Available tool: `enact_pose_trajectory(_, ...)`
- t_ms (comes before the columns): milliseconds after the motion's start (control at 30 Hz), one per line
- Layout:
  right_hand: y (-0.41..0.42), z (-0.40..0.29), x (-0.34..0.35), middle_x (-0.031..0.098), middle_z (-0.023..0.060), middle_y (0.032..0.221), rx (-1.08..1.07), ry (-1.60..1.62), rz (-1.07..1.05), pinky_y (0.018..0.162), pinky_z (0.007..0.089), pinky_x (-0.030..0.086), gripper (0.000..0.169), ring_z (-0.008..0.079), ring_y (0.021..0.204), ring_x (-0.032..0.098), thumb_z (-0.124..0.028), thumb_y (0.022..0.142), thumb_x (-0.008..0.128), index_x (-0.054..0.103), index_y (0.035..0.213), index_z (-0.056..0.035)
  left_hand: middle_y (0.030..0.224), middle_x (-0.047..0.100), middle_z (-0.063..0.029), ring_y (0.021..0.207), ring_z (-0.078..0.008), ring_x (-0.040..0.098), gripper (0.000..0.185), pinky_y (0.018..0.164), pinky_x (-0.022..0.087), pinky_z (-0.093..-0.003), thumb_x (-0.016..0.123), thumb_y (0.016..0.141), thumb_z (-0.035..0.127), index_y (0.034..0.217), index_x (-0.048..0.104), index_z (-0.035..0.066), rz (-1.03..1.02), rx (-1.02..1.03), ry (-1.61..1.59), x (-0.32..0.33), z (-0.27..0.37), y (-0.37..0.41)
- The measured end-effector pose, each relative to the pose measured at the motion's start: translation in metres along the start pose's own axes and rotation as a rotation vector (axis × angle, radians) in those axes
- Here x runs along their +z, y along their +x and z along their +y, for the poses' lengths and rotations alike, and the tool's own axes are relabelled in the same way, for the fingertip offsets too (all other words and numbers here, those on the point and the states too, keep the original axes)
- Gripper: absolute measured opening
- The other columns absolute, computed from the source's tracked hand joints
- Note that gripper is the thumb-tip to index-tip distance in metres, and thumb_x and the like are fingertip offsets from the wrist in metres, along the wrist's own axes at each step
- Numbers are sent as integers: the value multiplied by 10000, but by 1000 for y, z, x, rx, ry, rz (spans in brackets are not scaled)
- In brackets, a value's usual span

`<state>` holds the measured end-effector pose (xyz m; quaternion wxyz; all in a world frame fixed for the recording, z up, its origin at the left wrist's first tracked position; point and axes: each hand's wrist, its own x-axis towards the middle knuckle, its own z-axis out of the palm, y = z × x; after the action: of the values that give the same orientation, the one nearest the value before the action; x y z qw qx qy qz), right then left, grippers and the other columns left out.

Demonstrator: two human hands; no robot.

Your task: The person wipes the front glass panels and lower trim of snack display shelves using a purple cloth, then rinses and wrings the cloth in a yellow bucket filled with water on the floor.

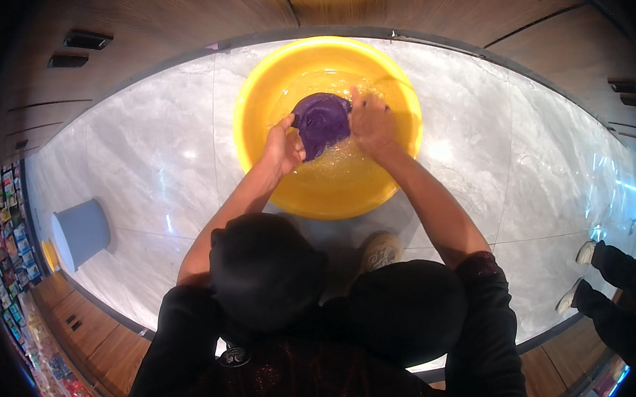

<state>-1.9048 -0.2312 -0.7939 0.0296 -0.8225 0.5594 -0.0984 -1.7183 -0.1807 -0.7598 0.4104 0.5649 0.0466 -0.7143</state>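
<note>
A round yellow plastic basin (340,200) with water in it stands on the floor in front of me. In the water lies a wet purple cloth (323,122), partly bunched. My left hand (285,149) pinches the cloth's left edge between thumb and fingers. At the cloth's right edge is my right hand (373,122), blurred, its fingers apart over the water; whether it grips any cloth cannot be told.
Wooden cabinets (187,12) with dark handles run along the far side. A blue-grey bucket (86,232) stands on the tiled floor (158,187) at the left, near shelves of packets (8,232). A person's legs (617,275) show at the right.
</note>
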Motion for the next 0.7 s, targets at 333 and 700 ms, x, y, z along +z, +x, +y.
enact_pose_trajectory(333,-4,-109,-92,629,177,897,-241,976,-355,737,441,485,197,370,841,609,-186,775,575,628,892,-37,1189,592,-101,1079,-252,567,460,891,484,-443,363,986,483,1185,546,110,-503,-56,-260,-13,-3,10)
enact_pose_trajectory(700,9,-76,-36,615,66,755,-240,352,42,522,371,513,121,238,642,652,-211,807,597,626,777,-97,1065,640,-66,981,-214,619,302,840,520,-395,467,974,368,1098,583,118,-482,-22,-143,-1,-28,20)
